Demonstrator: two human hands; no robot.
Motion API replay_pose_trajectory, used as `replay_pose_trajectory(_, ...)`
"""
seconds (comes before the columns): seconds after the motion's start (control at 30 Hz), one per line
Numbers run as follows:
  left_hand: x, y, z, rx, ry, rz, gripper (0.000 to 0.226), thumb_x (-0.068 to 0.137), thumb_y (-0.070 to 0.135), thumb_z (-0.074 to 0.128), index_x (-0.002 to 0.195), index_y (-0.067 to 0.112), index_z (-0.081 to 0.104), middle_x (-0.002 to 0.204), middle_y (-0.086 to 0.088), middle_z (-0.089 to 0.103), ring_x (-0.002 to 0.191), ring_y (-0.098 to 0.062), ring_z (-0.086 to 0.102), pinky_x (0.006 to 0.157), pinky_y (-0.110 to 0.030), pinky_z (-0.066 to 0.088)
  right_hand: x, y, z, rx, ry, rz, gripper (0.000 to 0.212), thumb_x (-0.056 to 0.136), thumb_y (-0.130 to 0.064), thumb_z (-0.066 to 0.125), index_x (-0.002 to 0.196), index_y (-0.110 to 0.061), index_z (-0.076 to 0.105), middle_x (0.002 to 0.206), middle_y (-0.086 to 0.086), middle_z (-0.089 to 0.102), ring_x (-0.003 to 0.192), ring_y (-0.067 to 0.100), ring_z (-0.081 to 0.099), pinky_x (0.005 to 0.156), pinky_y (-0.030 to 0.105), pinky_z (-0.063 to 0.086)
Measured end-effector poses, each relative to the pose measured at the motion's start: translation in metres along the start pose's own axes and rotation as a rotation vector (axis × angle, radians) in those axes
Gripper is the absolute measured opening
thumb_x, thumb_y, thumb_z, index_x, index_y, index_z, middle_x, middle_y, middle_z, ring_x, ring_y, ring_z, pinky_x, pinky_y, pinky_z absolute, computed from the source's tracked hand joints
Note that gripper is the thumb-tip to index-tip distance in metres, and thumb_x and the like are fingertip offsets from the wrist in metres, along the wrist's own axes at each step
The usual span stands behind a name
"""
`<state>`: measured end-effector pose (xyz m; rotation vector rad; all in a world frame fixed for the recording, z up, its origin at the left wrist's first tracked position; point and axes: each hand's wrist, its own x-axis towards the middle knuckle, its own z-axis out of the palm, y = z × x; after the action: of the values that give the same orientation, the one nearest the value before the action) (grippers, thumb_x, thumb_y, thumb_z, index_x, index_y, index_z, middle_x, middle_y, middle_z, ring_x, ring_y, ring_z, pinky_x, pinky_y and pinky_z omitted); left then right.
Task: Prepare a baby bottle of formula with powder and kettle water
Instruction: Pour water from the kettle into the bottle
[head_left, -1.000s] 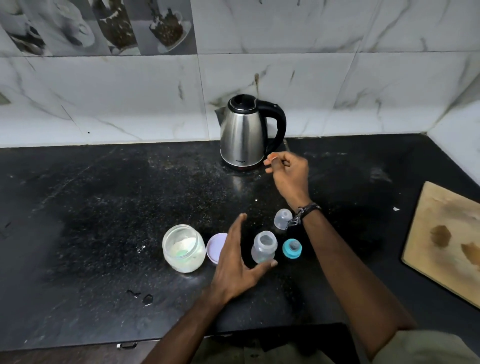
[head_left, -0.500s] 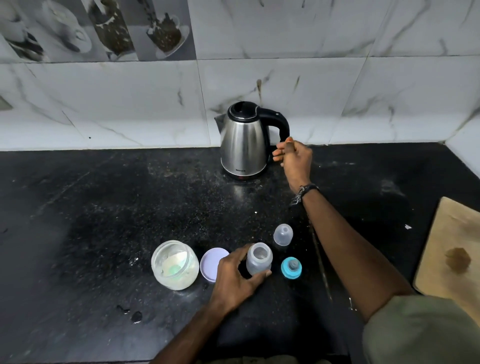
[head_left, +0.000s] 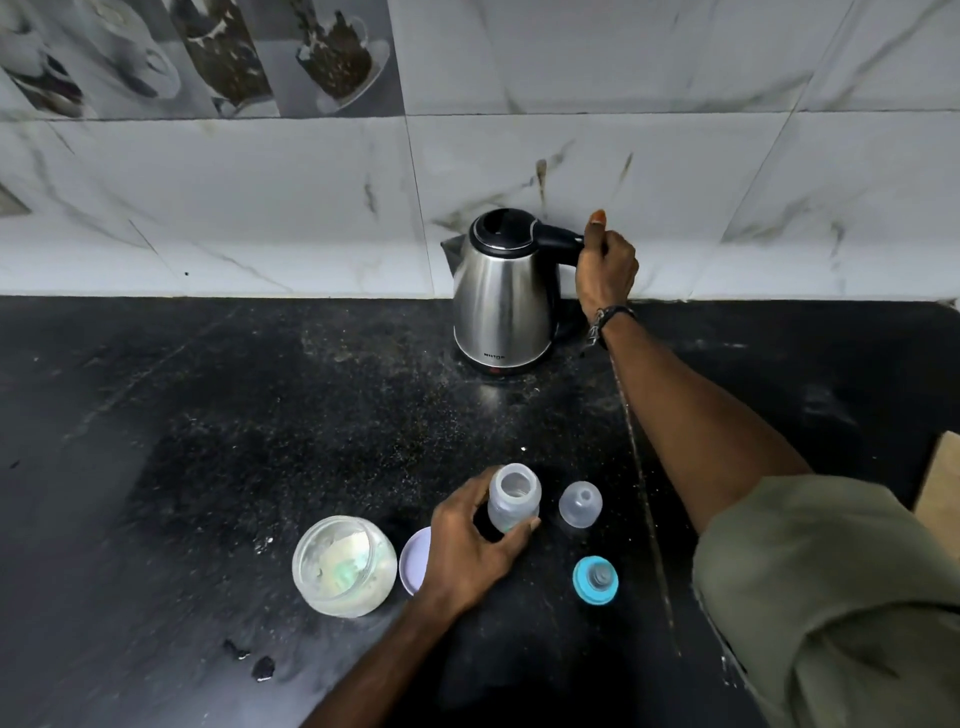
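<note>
A steel kettle (head_left: 501, 296) with a black lid and handle stands at the back of the black counter (head_left: 260, 415), against the tiled wall. My right hand (head_left: 605, 270) is closed around its handle, thumb raised. The small clear baby bottle (head_left: 513, 496), open at the top, stands upright near the front; my left hand (head_left: 470, 545) grips it from the left. A glass jar (head_left: 343, 564) of pale powder sits open to the left, its lilac lid (head_left: 414, 558) beside it. A clear cap (head_left: 580, 504) and a teal ring with the teat (head_left: 595, 579) lie to the bottle's right.
A wooden board (head_left: 937, 499) shows at the right edge. Small dark spots (head_left: 254, 660) mark the counter's front left. Marble tiles form the wall behind the kettle.
My right hand has reached back and closed on the kettle handle. My left hand came down and took hold of the bottle. The camera has moved closer to the counter.
</note>
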<state>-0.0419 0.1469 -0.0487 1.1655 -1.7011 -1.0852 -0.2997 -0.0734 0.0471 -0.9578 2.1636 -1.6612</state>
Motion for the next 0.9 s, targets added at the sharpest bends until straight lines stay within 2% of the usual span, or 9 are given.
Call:
replay_pose_trajectory(0.1, 0.007, -0.002, 0.002, 0.001, 0.011, -0.015, 0.044, 0.08, 0.022, 0.088, 0.12, 0.026, 0.072, 0.115, 0.012, 0.077, 0.111, -0.012, 0.072, 0.096, -0.044, 0.057, 0.002, 0.008, 0.007, -0.001, -0.038, 0.014, 0.064, 0.101, -0.058, 0.038, 0.049, -0.02, 0.04, 0.049, -0.005, 0.048, 0.056, 0.021, 0.049, 0.061, 0.032, 0.036)
replay_pose_trajectory(0.2, 0.011, -0.004, 0.003, 0.001, 0.032, -0.002, 0.045, 0.078, 0.021, 0.088, 0.121, 0.025, 0.072, 0.115, 0.013, 0.077, 0.111, -0.011, 0.072, 0.095, -0.044, 0.058, 0.005, 0.011, 0.01, 0.012, -0.008, 0.0, 0.069, 0.099, -0.061, 0.037, 0.047, -0.016, 0.04, 0.046, 0.002, 0.05, 0.052, 0.026, 0.058, 0.056, 0.035, 0.043)
replay_pose_trajectory(0.33, 0.015, -0.005, 0.002, -0.005, 0.033, -0.001, 0.045, 0.078, 0.022, 0.088, 0.12, 0.026, 0.072, 0.114, 0.014, 0.077, 0.11, -0.011, 0.073, 0.094, -0.043, 0.059, 0.007, 0.009, 0.012, 0.016, 0.06, -0.021, 0.066, 0.099, -0.048, 0.048, 0.042, -0.018, 0.031, 0.039, -0.007, 0.033, 0.041, 0.011, 0.034, 0.044, 0.024, 0.024)
replay_pose_trajectory(0.43, 0.017, -0.005, 0.0, -0.007, 0.037, 0.005, 0.044, 0.078, 0.024, 0.088, 0.119, 0.027, 0.072, 0.114, 0.015, 0.076, 0.109, -0.01, 0.073, 0.094, -0.042, 0.059, 0.008, 0.004, 0.014, 0.038, 0.103, 0.048, 0.053, 0.085, -0.038, 0.05, 0.041, -0.015, 0.032, 0.033, -0.004, 0.032, 0.044, 0.016, 0.038, 0.044, 0.025, 0.025)
replay_pose_trajectory(0.53, 0.018, -0.007, -0.003, -0.009, 0.033, -0.009, 0.044, 0.079, 0.026, 0.088, 0.118, 0.031, 0.071, 0.113, 0.016, 0.076, 0.109, -0.01, 0.073, 0.094, -0.044, 0.059, 0.004, -0.001, 0.014, 0.07, 0.144, 0.086, 0.045, 0.077, -0.036, 0.047, 0.04, -0.014, 0.033, 0.03, 0.001, 0.039, 0.038, 0.007, 0.039, 0.039, 0.017, 0.026)
replay_pose_trajectory(0.6, 0.018, -0.005, -0.006, -0.014, 0.031, -0.009, 0.045, 0.079, 0.028, 0.087, 0.12, 0.035, 0.07, 0.115, 0.017, 0.076, 0.111, -0.01, 0.072, 0.095, -0.044, 0.058, 0.001, -0.002, 0.013, 0.083, 0.163, 0.127, 0.046, 0.076, -0.037, 0.047, 0.038, -0.013, 0.035, 0.034, -0.001, 0.044, 0.036, 0.007, 0.039, 0.044, 0.026, 0.03)
replay_pose_trajectory(0.7, 0.018, -0.001, -0.01, -0.004, 0.033, 0.013, 0.048, 0.08, 0.032, 0.086, 0.122, 0.041, 0.068, 0.118, 0.02, 0.074, 0.113, -0.007, 0.071, 0.097, -0.042, 0.058, -0.005, -0.001, 0.006, 0.101, 0.173, 0.153, 0.044, 0.074, -0.037, 0.047, 0.037, -0.013, 0.045, 0.034, -0.002, 0.04, 0.035, 0.009, 0.038, 0.046, 0.028, 0.029)
replay_pose_trajectory(0.77, 0.017, 0.0, -0.012, 0.005, 0.04, 0.025, 0.05, 0.079, 0.034, 0.086, 0.123, 0.045, 0.066, 0.119, 0.022, 0.074, 0.114, -0.006, 0.07, 0.097, -0.041, 0.058, -0.011, -0.004, -0.002, 0.107, 0.169, 0.134, 0.038, 0.074, -0.037, 0.047, 0.039, -0.026, 0.053, 0.034, -0.003, 0.037, 0.033, 0.008, 0.038, 0.043, 0.026, 0.026)
replay_pose_trajectory(0.9, 0.012, 0.002, -0.015, 0.003, 0.055, 0.042, 0.051, 0.079, 0.036, 0.085, 0.124, 0.048, 0.065, 0.119, 0.021, 0.074, 0.113, -0.007, 0.071, 0.096, -0.042, 0.059, -0.02, -0.006, -0.02, 0.139, 0.152, 0.123, 0.038, 0.073, -0.034, 0.05, 0.037, -0.024, 0.048, 0.032, -0.005, 0.026, 0.033, 0.011, 0.027, 0.045, 0.027, 0.025)
